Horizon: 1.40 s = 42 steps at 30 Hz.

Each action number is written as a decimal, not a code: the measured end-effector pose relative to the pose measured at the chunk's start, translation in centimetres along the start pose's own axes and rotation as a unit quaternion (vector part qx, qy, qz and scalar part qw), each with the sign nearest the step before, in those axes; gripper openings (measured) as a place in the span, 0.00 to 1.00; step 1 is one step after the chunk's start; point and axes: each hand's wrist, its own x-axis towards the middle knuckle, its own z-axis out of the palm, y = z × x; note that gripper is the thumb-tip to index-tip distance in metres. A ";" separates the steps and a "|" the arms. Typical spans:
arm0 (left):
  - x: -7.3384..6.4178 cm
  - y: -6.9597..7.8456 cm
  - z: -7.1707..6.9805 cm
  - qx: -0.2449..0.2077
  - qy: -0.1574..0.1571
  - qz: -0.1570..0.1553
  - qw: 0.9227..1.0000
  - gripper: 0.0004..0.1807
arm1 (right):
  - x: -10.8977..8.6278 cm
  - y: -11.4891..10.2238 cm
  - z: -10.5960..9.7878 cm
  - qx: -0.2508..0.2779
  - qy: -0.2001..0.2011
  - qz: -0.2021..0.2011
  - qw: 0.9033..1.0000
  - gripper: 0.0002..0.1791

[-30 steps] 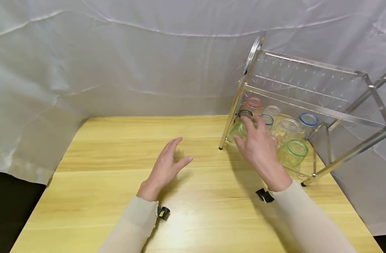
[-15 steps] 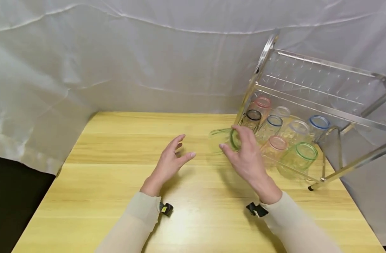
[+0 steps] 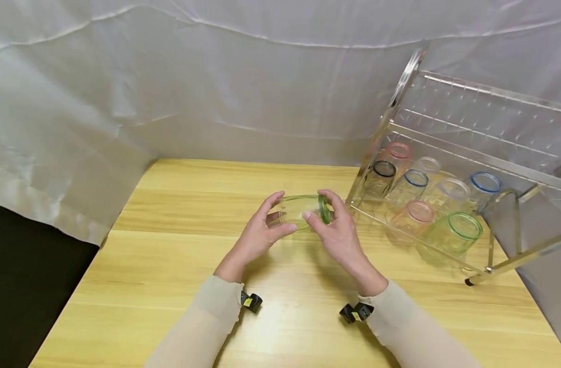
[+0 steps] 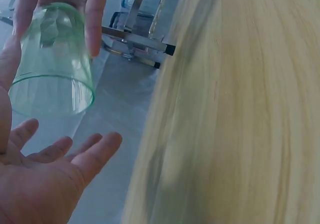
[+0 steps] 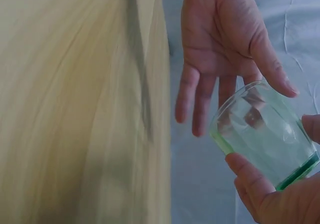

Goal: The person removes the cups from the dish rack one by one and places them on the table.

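My right hand (image 3: 339,232) holds a clear green-tinted drinking glass (image 3: 300,212) by its thick green base, thumb on one side and fingers on the other. The glass lies sideways in the air above the table, its mouth facing left. Around the mouth, my left hand (image 3: 257,232) is spread with fingers and thumb apart. In the left wrist view, the left hand's fingers (image 4: 97,156) stand apart from the glass's rim (image 4: 52,77). The right wrist view has several left fingers partly behind the glass (image 5: 265,129); whether they touch it cannot be told.
A metal two-tier rack (image 3: 446,134) stands at the right. On its lower tier are several upside-down glasses, among them a green one (image 3: 450,237), a pink one (image 3: 411,222), a black-based one (image 3: 379,179) and a blue-based one (image 3: 485,184). Grey cloth (image 3: 262,87) hangs behind the wooden table (image 3: 179,245).
My right hand has brought the green glass from the rack's lower tier leftward to the left hand. The left hand has stayed nearly in place. The head view has shifted slightly left.
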 end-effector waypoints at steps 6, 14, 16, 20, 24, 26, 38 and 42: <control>-0.2 0.0 0.0 -0.031 -0.009 0.018 0.999 0.45 | 0.1 0.3 0.9 0.119 -0.042 0.041 0.991 0.35; -0.8 0.0 -0.4 -0.047 -0.005 0.019 0.999 0.47 | 0.1 0.2 1.9 0.188 -0.060 0.086 0.977 0.33; -0.9 -0.1 -0.5 -0.051 -0.009 0.020 0.998 0.47 | 0.1 0.2 2.0 0.200 -0.066 0.090 0.973 0.32; -1.2 -0.1 -0.8 -0.059 -0.012 0.016 0.998 0.46 | 0.2 0.3 2.2 0.211 -0.082 0.093 0.970 0.32; -1.4 -0.1 -0.9 -0.049 0.002 0.010 0.999 0.45 | 0.4 0.7 2.3 0.187 -0.098 0.100 0.972 0.34; -1.4 0.0 -0.8 -0.030 0.011 0.008 0.999 0.45 | 0.4 1.0 2.2 0.163 -0.101 0.104 0.976 0.35; -1.7 2.3 -3.8 0.303 0.116 0.014 0.946 0.51 | -0.5 1.8 -2.1 -0.087 0.012 0.018 0.996 0.37; -1.1 3.1 -7.0 0.385 0.118 -0.015 0.915 0.53 | -0.4 2.8 -4.0 -0.185 0.067 -0.028 0.980 0.35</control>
